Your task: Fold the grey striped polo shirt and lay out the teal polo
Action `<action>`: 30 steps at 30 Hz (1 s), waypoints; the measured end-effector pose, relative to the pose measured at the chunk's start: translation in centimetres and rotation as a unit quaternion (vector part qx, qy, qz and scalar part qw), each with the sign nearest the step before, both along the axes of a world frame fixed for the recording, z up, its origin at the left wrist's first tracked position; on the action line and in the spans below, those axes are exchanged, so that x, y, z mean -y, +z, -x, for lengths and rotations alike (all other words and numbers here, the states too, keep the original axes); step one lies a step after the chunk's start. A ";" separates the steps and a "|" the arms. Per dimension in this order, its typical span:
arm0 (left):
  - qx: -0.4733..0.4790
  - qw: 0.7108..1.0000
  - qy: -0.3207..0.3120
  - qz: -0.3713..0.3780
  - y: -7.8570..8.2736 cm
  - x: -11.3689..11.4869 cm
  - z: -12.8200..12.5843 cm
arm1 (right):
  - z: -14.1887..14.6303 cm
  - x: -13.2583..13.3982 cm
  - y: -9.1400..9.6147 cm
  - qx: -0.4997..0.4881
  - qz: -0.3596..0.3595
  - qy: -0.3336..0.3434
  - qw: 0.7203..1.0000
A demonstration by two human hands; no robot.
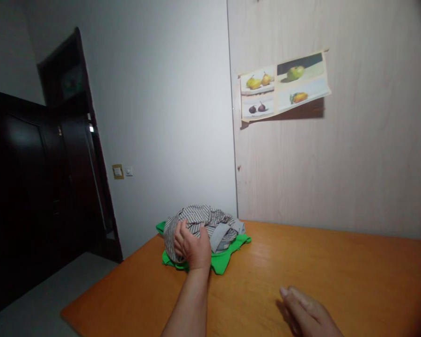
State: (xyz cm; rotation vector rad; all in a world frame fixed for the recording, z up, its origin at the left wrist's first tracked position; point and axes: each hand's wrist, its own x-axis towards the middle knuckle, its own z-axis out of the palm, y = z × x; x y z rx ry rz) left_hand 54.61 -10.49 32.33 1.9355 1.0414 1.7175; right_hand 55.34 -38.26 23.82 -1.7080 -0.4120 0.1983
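Left hand (pixel 192 245) on the striped cloth (pixel 199 215), fingers curved, thumb out wide!
Whether it grips, we cannot tell; bunched over green cloth (pixel 222 262), the stripes sit at the tabletop's far side (pixel 266 262). Nearer, well apart, the right hand (pixel 307 309) curls, thumb against fingers. Beyond, a fruit poster (pixel 284 89) hangs askew.

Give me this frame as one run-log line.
left hand: on bunched striped cloth | green cloth: under striped cloth, on table | right hand: apart from both cloths, table contact unclear
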 end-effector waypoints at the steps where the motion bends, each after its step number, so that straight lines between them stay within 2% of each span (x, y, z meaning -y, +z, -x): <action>1: -0.009 1.000 0.017 0.011 -0.2 -0.4 0.0 | 0.0 -0.2 -0.1 -0.004 -0.007 0.010 1.000; 4: -0.036 0.997 0.044 0.052 -1.1 -1.5 -0.2 | -0.1 -0.5 -0.6 -0.007 -0.023 0.040 0.999; 10: -0.089 0.992 -0.012 0.091 -2.1 -2.8 -0.4 | -0.5 -0.1 -1.0 0.023 -0.009 0.063 0.998; 14: -0.078 0.990 -0.018 0.120 -1.8 -3.4 0.0 | -0.6 -0.1 -1.0 0.021 -0.009 0.074 0.997; 18: -0.089 0.991 -0.019 0.095 -0.6 -3.0 0.4 | -0.8 -0.4 -1.2 0.025 -0.012 0.071 0.997; 22: -0.062 0.995 -0.075 0.033 1.0 -0.9 0.6 | -0.7 -0.5 -0.8 0.039 -0.008 0.054 0.998; 25: -0.014 0.987 -0.156 -0.023 1.9 1.8 0.8 | -0.6 -0.5 -0.2 0.011 -0.014 0.053 0.998; 30: 0.060 0.938 -0.336 -0.058 2.6 8.4 2.1 | -0.9 -0.5 0.3 -0.022 -0.075 0.052 0.996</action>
